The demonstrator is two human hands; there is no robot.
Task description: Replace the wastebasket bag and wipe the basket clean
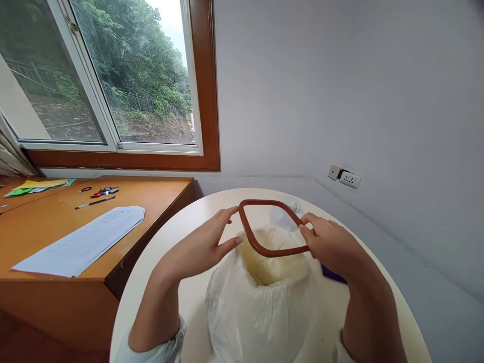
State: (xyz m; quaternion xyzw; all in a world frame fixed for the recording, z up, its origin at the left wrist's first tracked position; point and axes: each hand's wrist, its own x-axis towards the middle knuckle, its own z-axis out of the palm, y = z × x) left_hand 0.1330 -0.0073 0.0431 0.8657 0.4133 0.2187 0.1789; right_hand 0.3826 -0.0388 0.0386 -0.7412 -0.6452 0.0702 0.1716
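Note:
A brown rounded-square bin ring (252, 241) is held tilted above a bin that is covered by a white plastic bag (260, 317). The bag's mouth gapes upward, showing a pale yellowish inside, and its sides hang loosely over the outside. With thumb and fingers, my right hand (328, 244) pinches the ring's right corner. My left hand (204, 244) has its fingers stretched out, the tips touching the ring's left corner. Its thumb is spread apart below, close to the bag's edge. The bin itself is hidden under the bag.
The bin stands on a round white table (159, 272). A clear plastic item (282, 218) lies behind it, and a dark purple object (333, 274) is partly hidden by my right forearm. On the left, a wooden desk (159, 189) holds papers (86, 242), a pen (95, 202) and keys (108, 190).

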